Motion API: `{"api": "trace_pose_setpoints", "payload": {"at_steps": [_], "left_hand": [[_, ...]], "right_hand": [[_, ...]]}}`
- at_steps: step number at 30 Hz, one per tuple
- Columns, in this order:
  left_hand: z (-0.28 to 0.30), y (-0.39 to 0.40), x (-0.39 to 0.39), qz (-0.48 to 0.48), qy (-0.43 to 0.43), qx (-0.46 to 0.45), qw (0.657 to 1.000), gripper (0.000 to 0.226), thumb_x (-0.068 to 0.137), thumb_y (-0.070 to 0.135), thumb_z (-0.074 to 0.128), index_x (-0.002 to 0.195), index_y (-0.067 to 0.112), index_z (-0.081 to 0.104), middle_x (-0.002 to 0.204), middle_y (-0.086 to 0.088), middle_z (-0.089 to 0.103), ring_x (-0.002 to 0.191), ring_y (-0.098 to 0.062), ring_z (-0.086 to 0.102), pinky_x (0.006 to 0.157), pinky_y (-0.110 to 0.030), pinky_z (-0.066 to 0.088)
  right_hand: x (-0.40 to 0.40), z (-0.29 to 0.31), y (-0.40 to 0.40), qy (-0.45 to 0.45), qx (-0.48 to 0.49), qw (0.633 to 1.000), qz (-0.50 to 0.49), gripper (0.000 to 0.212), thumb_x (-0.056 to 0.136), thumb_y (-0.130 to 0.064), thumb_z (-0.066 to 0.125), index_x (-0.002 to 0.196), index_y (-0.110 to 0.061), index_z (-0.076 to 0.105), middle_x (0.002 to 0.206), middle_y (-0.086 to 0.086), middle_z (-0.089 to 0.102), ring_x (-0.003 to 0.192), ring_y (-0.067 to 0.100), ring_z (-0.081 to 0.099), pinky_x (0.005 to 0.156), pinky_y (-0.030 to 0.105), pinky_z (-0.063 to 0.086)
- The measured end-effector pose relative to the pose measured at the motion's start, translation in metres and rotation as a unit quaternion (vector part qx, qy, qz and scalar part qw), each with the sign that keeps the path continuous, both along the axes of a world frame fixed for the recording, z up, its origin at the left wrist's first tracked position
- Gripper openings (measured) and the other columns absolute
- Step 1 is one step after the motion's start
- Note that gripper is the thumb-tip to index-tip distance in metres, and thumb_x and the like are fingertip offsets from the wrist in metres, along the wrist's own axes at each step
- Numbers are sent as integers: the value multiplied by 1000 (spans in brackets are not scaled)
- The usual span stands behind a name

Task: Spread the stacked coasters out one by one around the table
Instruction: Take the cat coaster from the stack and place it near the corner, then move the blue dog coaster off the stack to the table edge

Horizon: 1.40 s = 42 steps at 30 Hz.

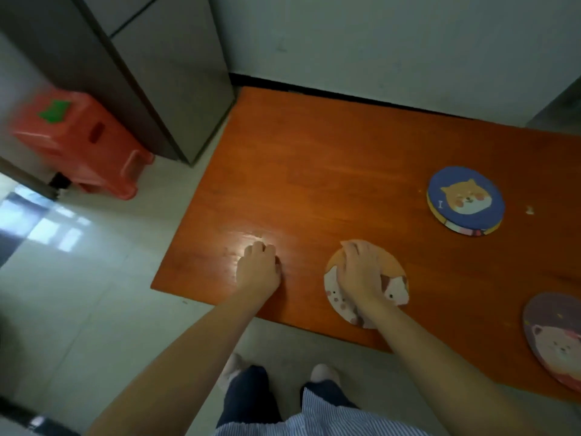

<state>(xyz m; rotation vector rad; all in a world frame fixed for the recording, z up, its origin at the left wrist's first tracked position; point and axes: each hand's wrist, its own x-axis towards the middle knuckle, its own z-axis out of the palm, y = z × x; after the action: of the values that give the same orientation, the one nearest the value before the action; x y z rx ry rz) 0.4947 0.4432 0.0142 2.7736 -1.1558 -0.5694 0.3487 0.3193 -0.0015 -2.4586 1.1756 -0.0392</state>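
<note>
A stack of round coasters (465, 199) with a blue dog picture on top sits on the right part of the orange wooden table (314, 168). Near the front edge lies a single orange-and-white coaster (392, 265). My right hand (358, 273) lies flat on top of it, fingers curled at its far rim, hiding its middle. A purple coaster (553, 338) with a pale animal lies at the front right, cut off by the frame. My left hand (259, 267) rests on the bare table to the left of the orange coaster, fingers curled, holding nothing.
A red plastic stool (78, 136) stands on the floor to the left, beside a tall grey cabinet (163, 73) that touches the table's back left corner. A wall runs behind the table. A small white scrap (529, 210) lies right of the stack.
</note>
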Motion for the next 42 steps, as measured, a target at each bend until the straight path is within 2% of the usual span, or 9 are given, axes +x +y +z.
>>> {"api": "trace_pose_setpoints", "payload": {"at_steps": [4, 8, 12, 15, 20, 26, 33, 37, 42], "left_hand": [[8, 56, 76, 57, -51, 6, 997, 33, 89, 22, 43, 117, 6, 49, 120, -17, 52, 114, -33, 45, 88, -42, 44], [21, 111, 174, 66, -75, 21, 995, 32, 85, 17, 46, 114, 7, 55, 119, -16, 55, 115, -33, 46, 90, -40, 44], [37, 163, 273, 49, -101, 15, 994, 29, 86, 15, 46, 111, 7, 59, 116, -15, 56, 115, -32, 44, 89, -41, 44], [49, 192, 338, 38, -116, 7, 993, 28, 87, 15, 46, 110, 8, 60, 115, -14, 56, 117, -32, 41, 90, -42, 44], [59, 204, 416, 12, -117, 23, 993, 30, 88, 16, 45, 115, 9, 57, 116, -15, 56, 115, -33, 42, 87, -41, 45], [56, 152, 491, -55, -108, 19, 992, 33, 88, 17, 44, 119, 11, 55, 119, -15, 55, 116, -33, 43, 88, -41, 44], [70, 32, 570, -154, -119, 30, 981, 29, 88, 17, 42, 112, 7, 56, 118, -17, 52, 116, -34, 42, 90, -44, 43], [72, -45, 597, -224, -123, 9, 967, 30, 88, 17, 43, 112, 7, 58, 117, -18, 55, 115, -34, 44, 89, -41, 44], [59, -146, 584, -346, -105, 15, 932, 31, 88, 16, 42, 112, 6, 59, 118, -19, 55, 115, -35, 45, 90, -40, 44]], "right_hand": [[85, 8, 30, -16, -9, 997, 80, 38, 91, -12, 48, 128, -7, 50, 133, 11, 51, 128, 27, 40, 109, 41, 33], [193, 16, 69, -28, -24, 993, 116, 38, 88, -11, 50, 126, -8, 53, 131, 10, 53, 126, 26, 42, 107, 40, 34], [300, 32, 116, -55, -29, 995, 79, 34, 83, -8, 53, 116, -5, 60, 123, 16, 58, 118, 31, 48, 101, 39, 39], [366, 41, 144, -56, -29, 996, 70, 35, 83, -8, 53, 117, -3, 59, 120, 19, 58, 115, 34, 50, 96, 39, 42], [443, 52, 147, -57, 8, 997, 47, 35, 86, -14, 54, 119, -1, 58, 123, 22, 56, 116, 36, 50, 97, 40, 44], [509, 46, 109, -68, 36, 997, 8, 36, 88, -14, 54, 121, 0, 56, 127, 22, 54, 118, 36, 49, 99, 38, 42], [558, 49, 25, -84, 49, 992, -80, 35, 90, -13, 53, 123, 0, 55, 128, 23, 55, 119, 35, 50, 102, 39, 41], [562, 56, -25, -81, 40, 986, -143, 34, 90, -12, 52, 121, 1, 56, 127, 23, 57, 119, 34, 51, 101, 38, 41], [534, 55, -73, -61, 34, 969, -238, 33, 88, -13, 52, 118, -1, 59, 125, 21, 58, 120, 34, 49, 102, 40, 42]]}}
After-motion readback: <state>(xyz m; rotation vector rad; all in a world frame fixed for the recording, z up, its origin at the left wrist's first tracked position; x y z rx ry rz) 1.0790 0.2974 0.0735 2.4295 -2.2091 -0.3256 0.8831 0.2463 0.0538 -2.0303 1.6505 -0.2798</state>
